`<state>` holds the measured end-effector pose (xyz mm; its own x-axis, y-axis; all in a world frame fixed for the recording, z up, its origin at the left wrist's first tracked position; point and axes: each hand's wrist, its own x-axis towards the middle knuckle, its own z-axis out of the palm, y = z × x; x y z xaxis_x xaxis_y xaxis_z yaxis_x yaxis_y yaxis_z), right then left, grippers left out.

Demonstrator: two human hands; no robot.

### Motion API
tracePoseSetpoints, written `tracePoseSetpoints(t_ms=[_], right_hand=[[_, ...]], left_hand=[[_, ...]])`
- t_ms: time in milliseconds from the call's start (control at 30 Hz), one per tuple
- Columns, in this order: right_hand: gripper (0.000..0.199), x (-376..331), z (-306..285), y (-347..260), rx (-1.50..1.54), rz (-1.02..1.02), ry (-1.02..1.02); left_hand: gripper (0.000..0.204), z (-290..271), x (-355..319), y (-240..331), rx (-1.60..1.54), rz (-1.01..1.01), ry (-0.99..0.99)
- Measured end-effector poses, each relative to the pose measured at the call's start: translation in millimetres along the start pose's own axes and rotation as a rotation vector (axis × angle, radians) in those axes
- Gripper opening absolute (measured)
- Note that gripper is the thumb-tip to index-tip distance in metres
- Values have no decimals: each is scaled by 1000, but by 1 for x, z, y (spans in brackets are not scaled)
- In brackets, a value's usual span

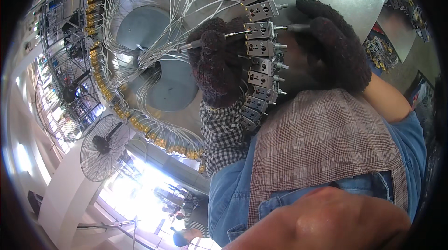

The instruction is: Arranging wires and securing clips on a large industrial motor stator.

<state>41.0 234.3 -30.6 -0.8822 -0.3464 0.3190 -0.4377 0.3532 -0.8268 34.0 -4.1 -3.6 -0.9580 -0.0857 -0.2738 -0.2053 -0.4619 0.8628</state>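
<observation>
1. Gripping a slim screwdriver-like tool (190,45) by its grey handle, the gloved left hand (212,63) is closed on the inner side of the curved row of metal blocks (259,47); the tool's thin shaft reaches to one block (259,30) of that row.
2. On the outer side of the row, the gloved right hand (340,47) is closed on a grey rod (298,28), one finger held out past it; part of this grip is hidden. The rod's end is at the outward pin of the same block; whether they touch, I cannot tell.
3. The row's silver blocks sit side by side, with slots and holes in their faces and pins pointing outward.
4. Inward from the row, white wires (151,59) gather in a bundle above a grey disc (156,17).
5. Across the disc, opposite the row, brass-coloured connectors (161,142) line a curved rim.
6. Outside the row, on the wearer's side, are a plaid apron (322,142) and, on the left forearm, a checked sleeve (221,131).
7. Well apart from the row, past the connectors, stand a dark fan (105,142) and another person (199,212).
</observation>
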Motion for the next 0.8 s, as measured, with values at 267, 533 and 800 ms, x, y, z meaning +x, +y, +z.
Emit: tracePoseSetpoints(t_ms=[267, 533, 800], right_hand=[[38, 3, 4, -11, 602, 527, 56], [44, 13, -3, -2, -306, -110, -33], [52, 10, 1, -11, 125, 202, -88]], left_hand=[[32, 6, 0, 1, -5, 7, -38], [31, 2, 0, -1, -65, 26, -10], [27, 1, 0, -5, -60, 104, 1]])
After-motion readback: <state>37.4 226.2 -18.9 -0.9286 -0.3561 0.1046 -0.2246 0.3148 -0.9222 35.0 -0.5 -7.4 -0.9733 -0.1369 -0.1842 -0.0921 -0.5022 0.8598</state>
